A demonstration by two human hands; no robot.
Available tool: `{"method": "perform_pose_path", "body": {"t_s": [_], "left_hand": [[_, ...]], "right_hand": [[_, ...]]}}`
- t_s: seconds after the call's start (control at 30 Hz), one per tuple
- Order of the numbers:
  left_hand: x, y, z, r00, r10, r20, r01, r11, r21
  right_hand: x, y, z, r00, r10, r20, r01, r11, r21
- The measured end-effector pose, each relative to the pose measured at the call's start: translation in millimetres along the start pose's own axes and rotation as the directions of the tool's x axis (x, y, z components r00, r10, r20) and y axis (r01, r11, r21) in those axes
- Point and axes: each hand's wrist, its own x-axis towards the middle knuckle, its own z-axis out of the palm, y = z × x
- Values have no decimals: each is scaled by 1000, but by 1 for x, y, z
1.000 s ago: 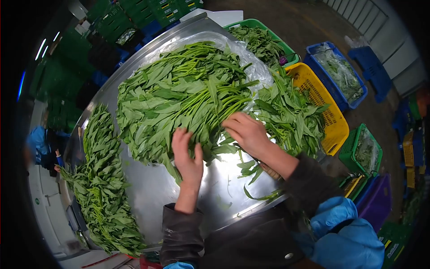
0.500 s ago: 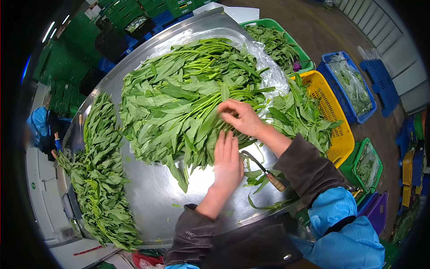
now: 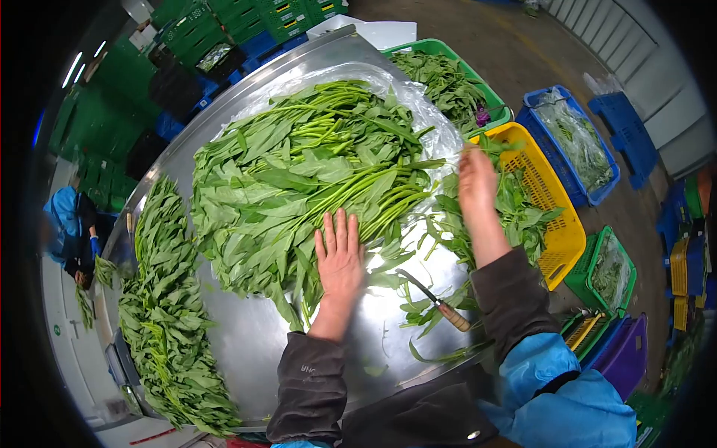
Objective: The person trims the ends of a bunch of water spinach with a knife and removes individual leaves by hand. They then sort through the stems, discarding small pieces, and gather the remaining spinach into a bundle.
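Observation:
A big heap of leafy green stalks that look like water spinach [image 3: 299, 172] lies on plastic sheeting on the steel table. My left hand [image 3: 340, 254] rests flat on the near side of the heap, fingers spread, holding nothing. Over loose greens at the inner edge of the yellow crate [image 3: 556, 216] is my right hand [image 3: 476, 183]; motion smears its fingers, and whether they hold a leaf cannot be told. Between my forearms, a sickle [image 3: 437, 301] with a curved dark blade and wooden handle lies on the table beside scattered leaves.
A second long pile of greens [image 3: 164, 313] runs along the table's left side. Beyond the right edge stand a green crate [image 3: 497, 104] of greens and a blue crate [image 3: 612, 179] with plastic-wrapped greens. At far left a co-worker [image 3: 67, 224] in blue sleeves handles greens.
My right hand has moved from the heap rightward to the yellow crate. My left hand has shifted slightly left and flattened on the leaves. The co-worker has lifted some greens off the left pile.

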Motion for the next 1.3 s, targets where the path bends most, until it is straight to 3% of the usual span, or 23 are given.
{"method": "perform_pose_path", "body": {"t_s": [0.07,0.13,0.17,0.2,0.27,0.33,0.37,0.5,0.57,0.67,0.73,0.8,0.87,0.93,0.97,1.0,1.07,1.1,1.17,1.2,1.3], "left_hand": [[-2,5,-7,999,32,-23,-33,999,-18],[-1,14,-25,999,5,-51,-11,994,-111],[1,19,-37,992,44,-115,-60,988,-146],[9,23,-49,992,61,-115,-78,986,-147],[34,30,-67,960,74,-271,-136,967,-215],[66,31,-72,966,83,-243,-133,971,-197],[81,31,-69,978,107,-180,-138,977,-166],[109,35,-38,988,157,5,-155,981,-116],[106,41,-28,982,177,70,-167,977,-130],[86,56,-18,981,184,57,-179,980,-83],[83,59,-19,982,187,-32,-189,981,-39],[82,61,-25,988,151,-14,-151,984,-91],[81,61,-34,994,112,-6,-112,984,-142],[78,58,-39,988,124,-88,-141,966,-219],[76,56,-41,964,133,-228,-191,949,-252],[73,52,-43,964,137,-227,-195,948,-253],[68,42,-51,966,46,-256,-140,920,-366],[68,37,-56,939,34,-341,-186,887,-423],[62,20,-64,938,-59,-342,-154,814,-560],[60,13,-71,940,-108,-325,-122,781,-613],[52,-11,-85,892,-341,-295,-81,523,-849]], "right_hand": [[-5,-36,15,967,153,-205,-68,926,370],[-36,-36,21,955,280,-97,-265,953,145],[-51,-37,23,900,435,21,-425,887,-182],[-65,-35,24,795,603,71,-494,710,-502],[-88,-14,25,743,669,30,-446,527,-723],[-90,2,24,678,728,-100,-491,347,-799],[-87,9,21,626,768,-133,-577,341,-742],[-80,33,14,706,702,-90,-611,540,-579],[-76,32,17,544,835,-82,-832,524,-185],[-75,27,12,480,877,-7,-877,480,-20],[-79,27,9,493,869,36,-868,494,-43],[-89,21,1,497,866,61,-863,500,-65],[-94,10,0,456,844,283,-869,491,-63],[-106,-10,14,498,814,299,-839,539,-71],[-113,-22,26,567,768,300,-759,628,-173],[-117,-31,33,630,713,309,-660,701,-271],[-123,-41,38,612,687,391,-615,725,-311],[-126,-45,44,607,639,472,-516,769,-377],[-129,-44,42,572,594,565,-352,800,-485],[-129,-39,38,614,562,554,-280,812,-512],[-126,-19,22,826,482,292,-249,777,-578]]}}
